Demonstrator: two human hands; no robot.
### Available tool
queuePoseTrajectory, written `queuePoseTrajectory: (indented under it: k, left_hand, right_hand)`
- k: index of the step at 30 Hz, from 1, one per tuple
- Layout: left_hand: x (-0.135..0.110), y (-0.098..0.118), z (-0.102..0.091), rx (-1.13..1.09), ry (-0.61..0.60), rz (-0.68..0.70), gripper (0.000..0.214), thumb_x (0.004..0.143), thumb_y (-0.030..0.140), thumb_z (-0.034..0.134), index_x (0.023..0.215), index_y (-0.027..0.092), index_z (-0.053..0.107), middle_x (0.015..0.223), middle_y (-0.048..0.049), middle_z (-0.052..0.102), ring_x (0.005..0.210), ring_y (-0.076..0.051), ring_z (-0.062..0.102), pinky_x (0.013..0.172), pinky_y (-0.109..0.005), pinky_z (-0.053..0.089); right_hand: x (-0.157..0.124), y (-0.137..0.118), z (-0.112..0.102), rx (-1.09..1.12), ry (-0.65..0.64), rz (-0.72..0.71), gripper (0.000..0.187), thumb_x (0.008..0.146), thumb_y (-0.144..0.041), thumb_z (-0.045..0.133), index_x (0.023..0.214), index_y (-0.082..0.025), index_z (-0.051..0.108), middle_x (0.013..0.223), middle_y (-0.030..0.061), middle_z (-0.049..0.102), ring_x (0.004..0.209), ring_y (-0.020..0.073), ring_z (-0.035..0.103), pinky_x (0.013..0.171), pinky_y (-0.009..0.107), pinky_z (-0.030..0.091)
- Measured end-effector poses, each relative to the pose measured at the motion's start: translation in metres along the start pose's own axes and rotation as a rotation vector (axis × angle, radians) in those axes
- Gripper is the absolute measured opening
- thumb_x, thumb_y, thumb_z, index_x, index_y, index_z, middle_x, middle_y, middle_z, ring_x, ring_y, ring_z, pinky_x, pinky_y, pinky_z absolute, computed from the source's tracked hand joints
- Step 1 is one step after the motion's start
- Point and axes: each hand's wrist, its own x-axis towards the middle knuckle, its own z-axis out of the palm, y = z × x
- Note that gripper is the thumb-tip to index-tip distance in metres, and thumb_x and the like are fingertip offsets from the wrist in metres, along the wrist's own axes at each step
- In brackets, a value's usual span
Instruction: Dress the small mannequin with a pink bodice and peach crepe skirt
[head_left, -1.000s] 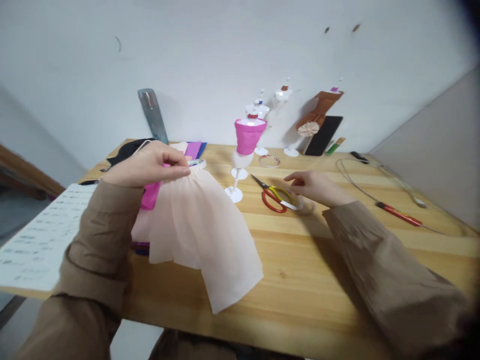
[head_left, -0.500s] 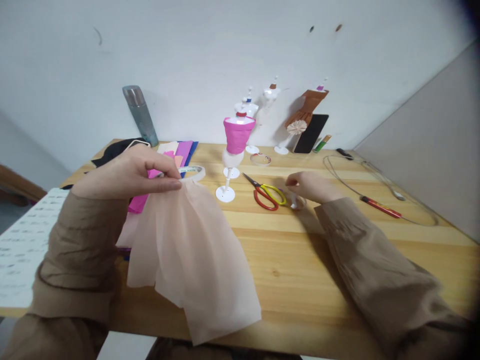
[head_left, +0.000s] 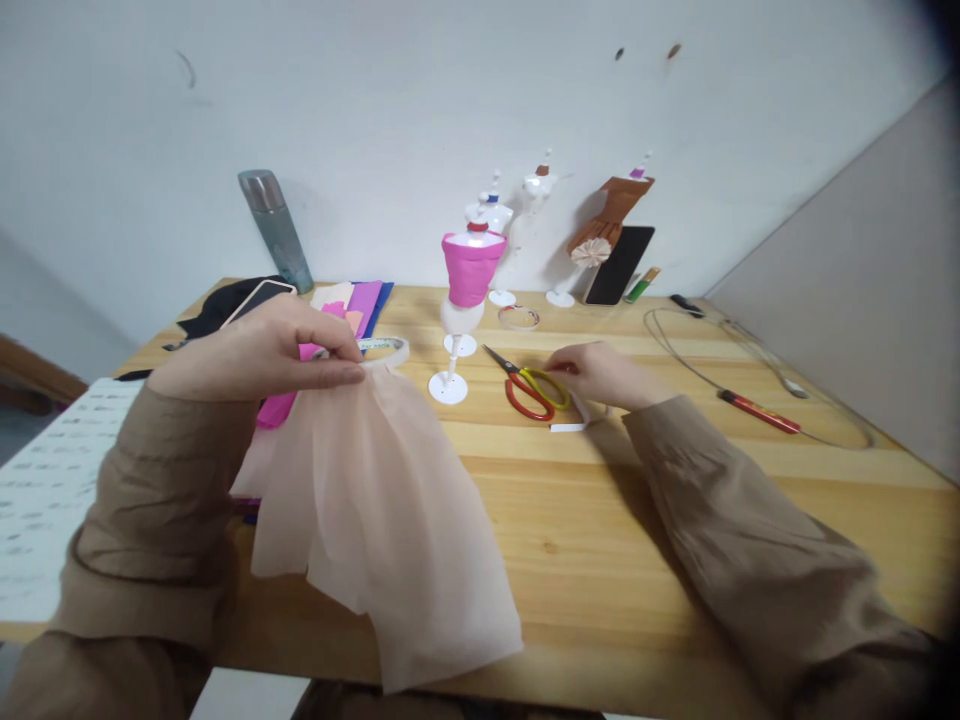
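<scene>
My left hand (head_left: 281,345) pinches the gathered top of a pale peach crepe-paper skirt (head_left: 405,540), which hangs in folds over the table's front edge. A roll of white tape (head_left: 394,350) sticks out at its top, beside my fingertips. My right hand (head_left: 592,372) is low over the table with its fingers curled together at the yellow handle of the scissors (head_left: 532,392); whether they grip the handle is hidden. A short white strip (head_left: 568,428) lies under that hand. Between the hands stands a small white dress form (head_left: 461,315) wrapped in pink.
More dress forms stand behind, one in a brown dress (head_left: 619,205) by a dark phone (head_left: 621,265). A clear tape roll (head_left: 519,317), a bottle (head_left: 277,230), coloured paper sheets (head_left: 366,300), a printed sheet (head_left: 52,500) and a cable with a red-handled tool (head_left: 759,411) are around.
My right hand has shifted left, from above the clear tape beside the scissors to the yellow handle. The white strip shows more now. My left hand still holds the skirt.
</scene>
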Motion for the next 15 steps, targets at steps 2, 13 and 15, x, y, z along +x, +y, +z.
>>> queuePoseTrajectory:
  k: [2, 13, 15]
  left_hand:
    - [0.001, 0.0, 0.001, 0.005, 0.015, -0.001, 0.023, 0.084, 0.033, 0.057, 0.071, 0.018, 0.068, 0.067, 0.0019, 0.064, 0.06, -0.007, 0.052, 0.057, -0.019, 0.037]
    - [0.011, -0.01, 0.011, -0.048, 0.047, -0.155, 0.022, 0.077, 0.032, 0.058, 0.064, 0.016, 0.066, 0.058, 0.0027, 0.058, 0.056, -0.008, 0.05, 0.054, -0.02, 0.034]
    - [0.01, -0.012, 0.012, -0.048, 0.044, -0.19, 0.023, 0.076, 0.032, 0.059, 0.062, 0.015, 0.065, 0.055, 0.0026, 0.056, 0.054, -0.008, 0.049, 0.053, -0.02, 0.033]
  right_hand:
    - [0.001, -0.013, 0.008, 0.029, -0.016, -0.031, 0.037, 0.079, -0.032, 0.054, 0.113, -0.021, 0.065, 0.089, 0.0043, 0.071, 0.078, 0.0186, 0.063, 0.067, 0.025, 0.044]
    - [0.005, -0.014, 0.022, 0.29, -0.033, 0.107, 0.044, 0.082, -0.037, 0.05, 0.121, -0.016, 0.049, 0.084, 0.0094, 0.068, 0.062, 0.017, 0.059, 0.056, 0.028, 0.044]
    - [0.0, -0.006, 0.013, 0.386, -0.098, 0.055, 0.046, 0.083, -0.04, 0.048, 0.123, -0.017, 0.048, 0.091, 0.0102, 0.069, 0.067, 0.0161, 0.06, 0.057, 0.026, 0.046]
